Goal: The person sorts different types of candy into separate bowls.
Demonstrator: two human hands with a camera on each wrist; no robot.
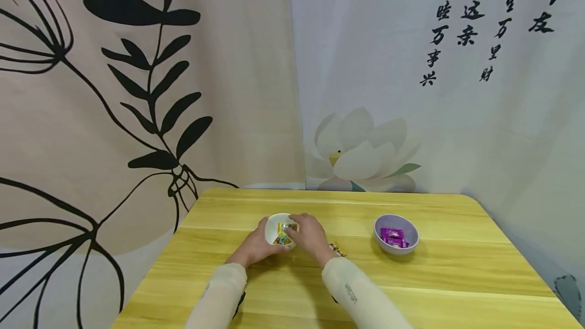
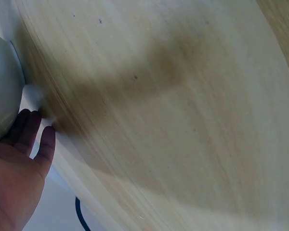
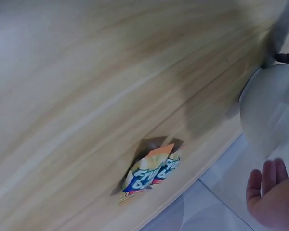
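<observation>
A white bowl [image 1: 272, 228] with several yellow-wrapped candies [image 1: 282, 237] in it is tipped toward the head camera. My left hand [image 1: 257, 245] holds its left side, thumb along the near rim. At the bowl's right side, my right hand [image 1: 311, 236] reaches over the opening and pinches a wrapped candy [image 1: 289, 226] between thumb and fingers. In the right wrist view, the fingers of that hand lie near the bowl [image 3: 265, 106]. Two wrapped candies [image 3: 151, 171] rest on the wooden table, beside my right wrist.
To the right stands a purple bowl [image 1: 378, 235] with several purple-wrapped candies [image 1: 394, 236]. The light wooden table [image 1: 448, 268] reaches back to a printed curtain [image 1: 256, 90].
</observation>
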